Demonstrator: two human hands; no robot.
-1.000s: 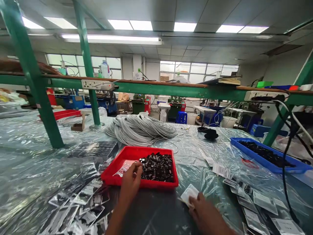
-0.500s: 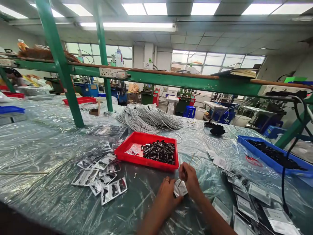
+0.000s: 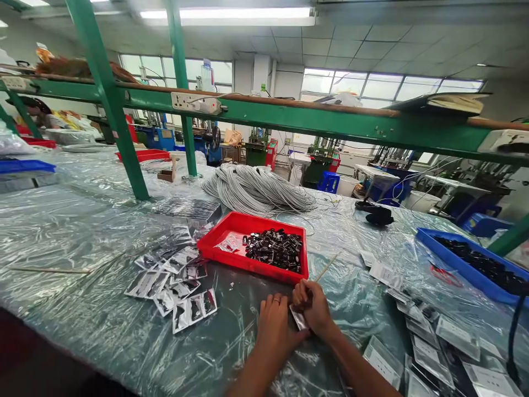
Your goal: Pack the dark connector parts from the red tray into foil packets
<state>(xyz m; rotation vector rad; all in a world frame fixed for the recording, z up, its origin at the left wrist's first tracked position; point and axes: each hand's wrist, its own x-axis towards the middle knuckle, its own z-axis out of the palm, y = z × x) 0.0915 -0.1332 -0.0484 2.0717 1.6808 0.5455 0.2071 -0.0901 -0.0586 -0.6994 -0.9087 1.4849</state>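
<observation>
My left hand (image 3: pixel 273 325) lies on the plastic-covered table with its fingers stretched out, its thumb at the lower edge of a small silvery-white packet (image 3: pixel 298 318). Closed around a thin, light-coloured stick (image 3: pixel 326 267), my right hand (image 3: pixel 313 307) rests over the packet's upper part. The stick slants up and to the right out of the fist; its lower end is hidden by the hand. Just beyond both hands stands a red tray (image 3: pixel 252 267) with many small black parts (image 3: pixel 276 249) and a clear bag inside.
Silvery packets (image 3: pixel 194 311) lie in a loose pile at left, and more labelled packets (image 3: pixel 430 353) at right. A blue tray (image 3: pixel 448 267) of black pieces stands far right. Behind the red tray is a grey cable coil (image 3: pixel 256 190). A green post (image 3: pixel 124 138) rises at left.
The view has tipped down and shifted slightly. My right hand has come lower over the packet and covers more of it, and the stick leans further over.
</observation>
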